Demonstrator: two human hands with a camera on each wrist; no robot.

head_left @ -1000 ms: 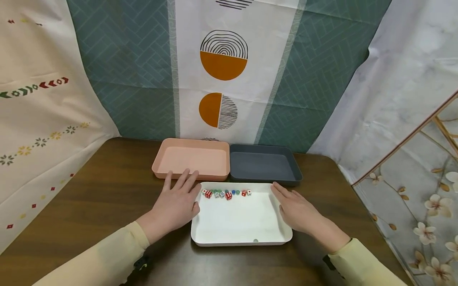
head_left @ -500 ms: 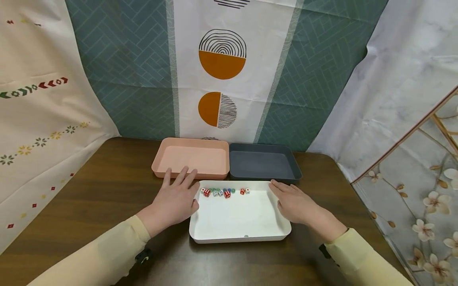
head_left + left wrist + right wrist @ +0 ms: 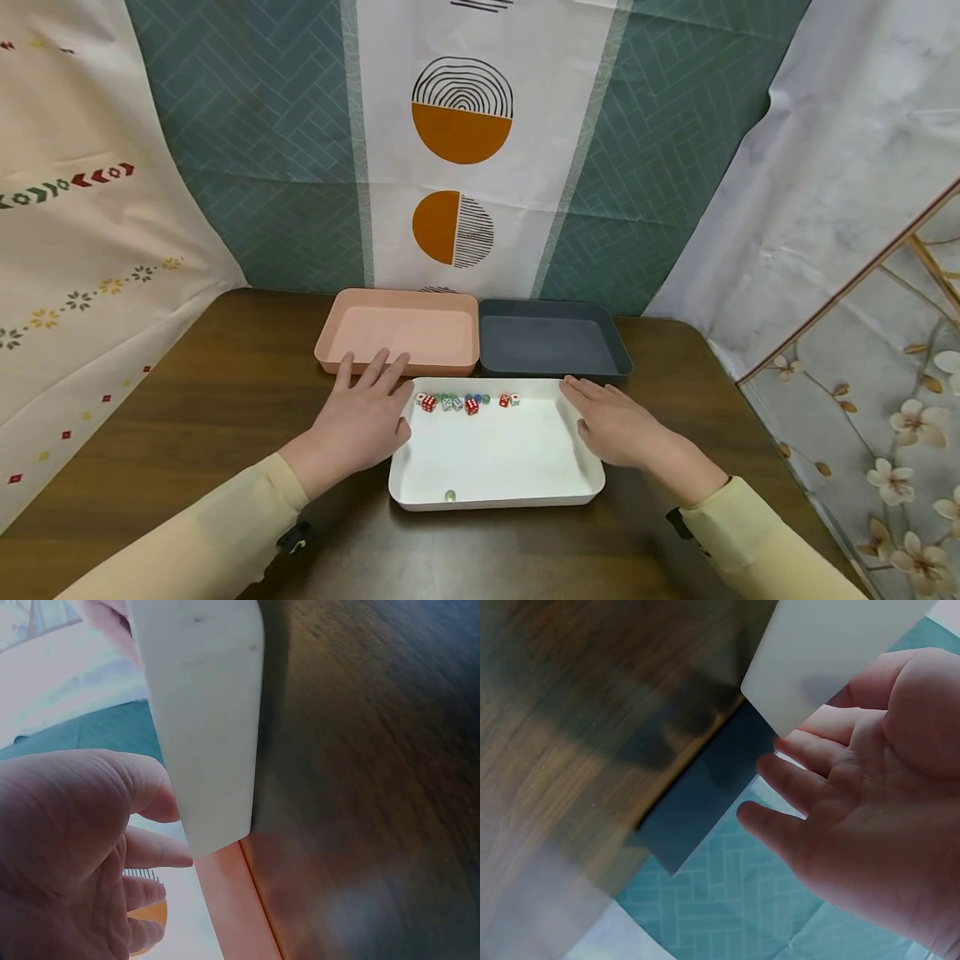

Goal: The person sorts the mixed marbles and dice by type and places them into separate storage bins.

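Note:
A shallow white tray (image 3: 498, 454) lies between my two hands. Along its far wall sit several red dice (image 3: 472, 407) and white dice (image 3: 458, 404), with small green and blue marbles (image 3: 486, 399) behind them. One pale green marble (image 3: 450, 496) is by itself near the front wall. My left hand (image 3: 363, 425) is at the tray's left side, fingers spread, its thumb against the rim in the left wrist view. At the right side, my right hand (image 3: 618, 425) has its fingers extended beside the far right corner, touching the tray wall (image 3: 817, 660).
Behind the white tray stand a pink tray (image 3: 405, 325) and a dark grey tray (image 3: 551, 333), side by side. Left fingertips reach close to the pink tray's front wall. The brown wooden table (image 3: 187, 442) ends at patterned cloths (image 3: 300, 167) hanging behind and at the sides.
The pale green marble has rolled leftward along the front wall of the white tray. The tray and both hands have shifted slightly left; the dice stay in their row.

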